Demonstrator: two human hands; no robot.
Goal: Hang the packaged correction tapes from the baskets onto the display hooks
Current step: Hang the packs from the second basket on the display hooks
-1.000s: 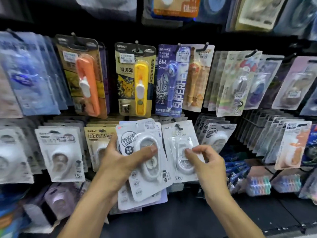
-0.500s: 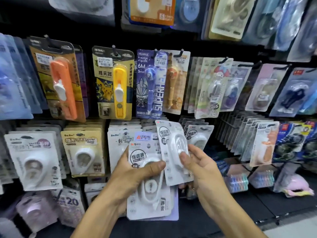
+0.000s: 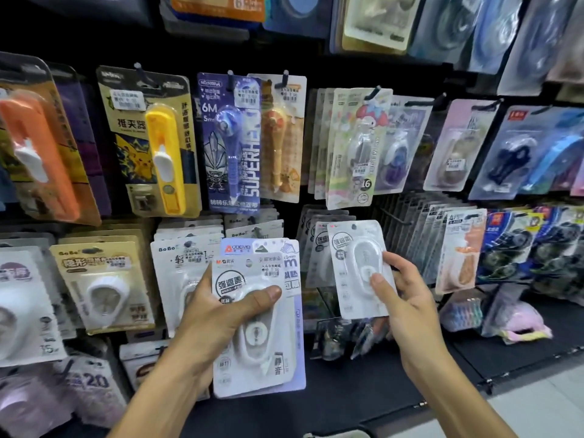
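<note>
Left hand point(image 3: 221, 314) grips a stack of packs point(image 3: 257, 336); right hand point(image 3: 407, 289), at three o'clock, pinches one white pack point(image 3: 357, 248) before crowded hooks point(image 3: 286, 79).

Hanging packs point(image 3: 347, 147) crowd the hooks point(image 3: 392, 216); open room lies above the dark shelf point(image 3: 363, 387).

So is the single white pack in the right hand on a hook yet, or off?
Off. The right hand pinches the white pack in front of the matching hanging packs, and its hang hole at the top shows nothing through it.
</note>
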